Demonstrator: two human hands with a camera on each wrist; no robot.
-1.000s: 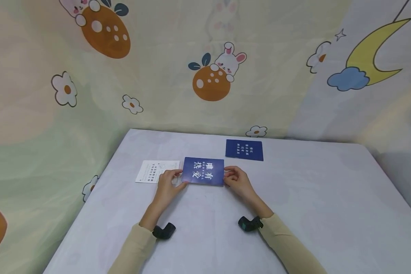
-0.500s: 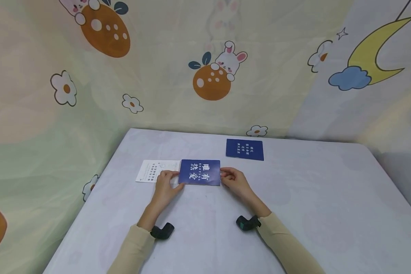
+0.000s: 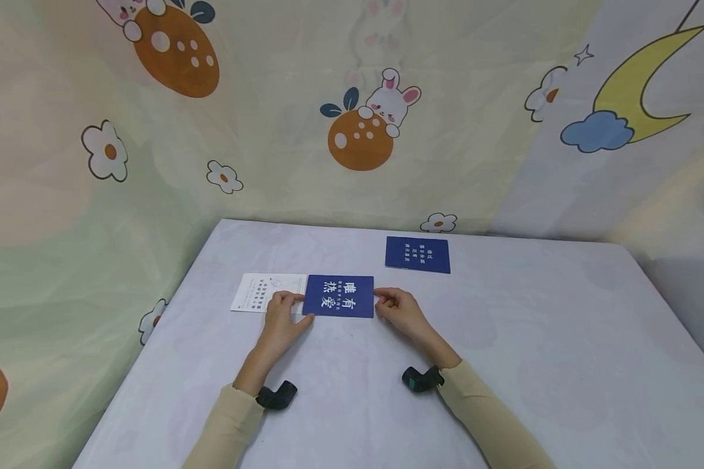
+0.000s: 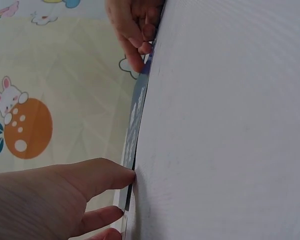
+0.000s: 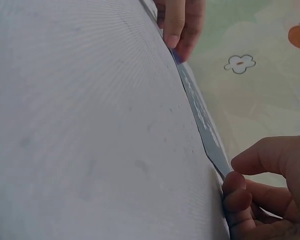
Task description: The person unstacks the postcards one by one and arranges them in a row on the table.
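A thin blue booklet (image 3: 338, 296) with white characters lies flat on the table between the hands. The left hand (image 3: 279, 326) is at its left side, index finger at that edge and thumb at the near-left corner. From the right, the right hand (image 3: 405, 312) touches the opposite edge with its fingertips, the other fingers bent. A white booklet (image 3: 258, 293) with dark characters lies directly left of the blue one, partly covered by the left hand. Farther back on the right is another blue booklet (image 3: 418, 254). Both wrist views show the middle booklet's edge (image 4: 135, 130) very obliquely.
The white table (image 3: 534, 339) has its far edge against a curtain (image 3: 276, 104) printed with rabbits, oranges and flowers. Each wrist carries a small black camera (image 3: 277, 395). Pale sleeves cover both forearms.
Both hands have shifted slightly left with the middle blue booklet, which now lies flat against the white booklet's right side. The other two booklets have stayed in place.
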